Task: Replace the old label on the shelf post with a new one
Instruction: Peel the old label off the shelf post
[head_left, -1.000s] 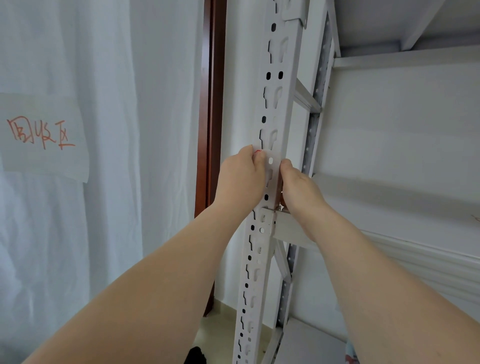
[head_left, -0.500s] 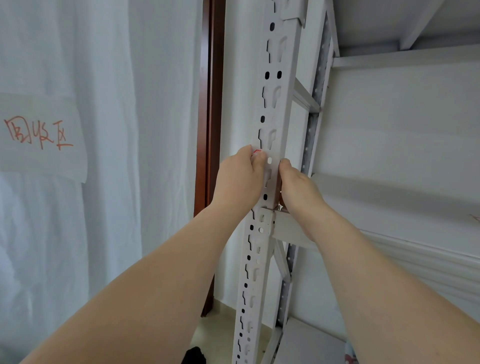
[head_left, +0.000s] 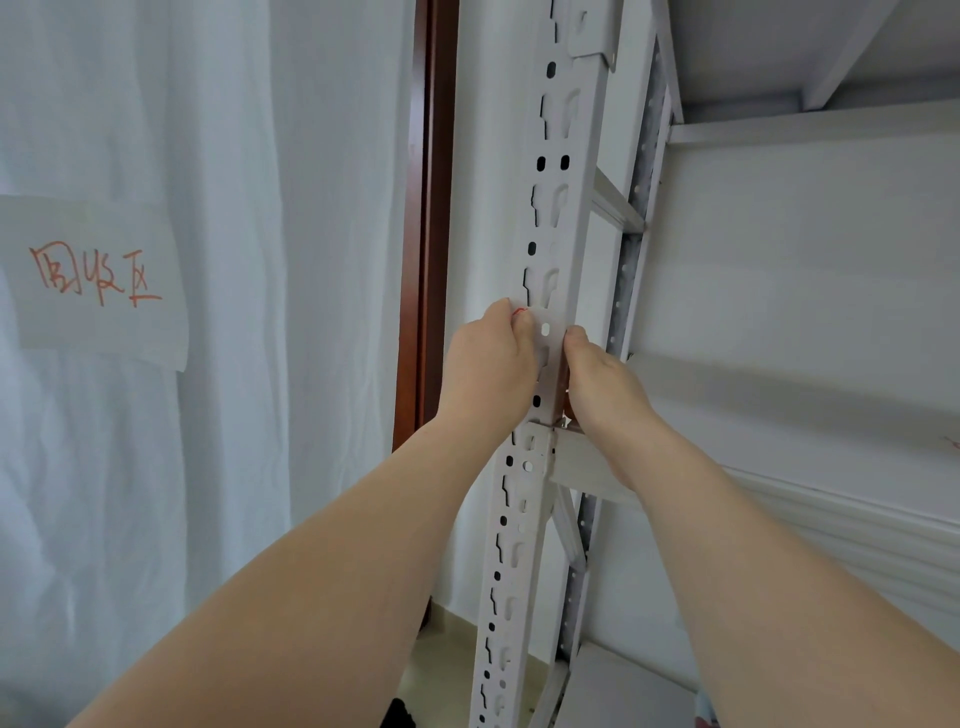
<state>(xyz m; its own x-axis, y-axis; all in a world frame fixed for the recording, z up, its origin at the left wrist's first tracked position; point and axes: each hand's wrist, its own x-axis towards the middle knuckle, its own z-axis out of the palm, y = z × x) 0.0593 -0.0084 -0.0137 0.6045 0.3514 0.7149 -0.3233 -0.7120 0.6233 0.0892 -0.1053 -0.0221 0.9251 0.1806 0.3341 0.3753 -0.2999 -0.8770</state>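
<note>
The white slotted shelf post (head_left: 553, 208) runs up the middle of the head view. A white paper label (head_left: 545, 340) is wrapped across its front, just above the joint with a shelf beam; a bit of red writing shows at its upper left edge. My left hand (head_left: 488, 364) curls around the label's left side against the post. My right hand (head_left: 597, 382) presses the label's right side, with its thumb on the post's right edge. The label's ends are hidden behind my fingers.
A white curtain (head_left: 260, 312) hangs at the left with a paper sheet (head_left: 98, 280) bearing red handwriting stuck on it. A brown door frame (head_left: 434, 234) stands behind the post. White shelf boards (head_left: 805, 124) extend to the right.
</note>
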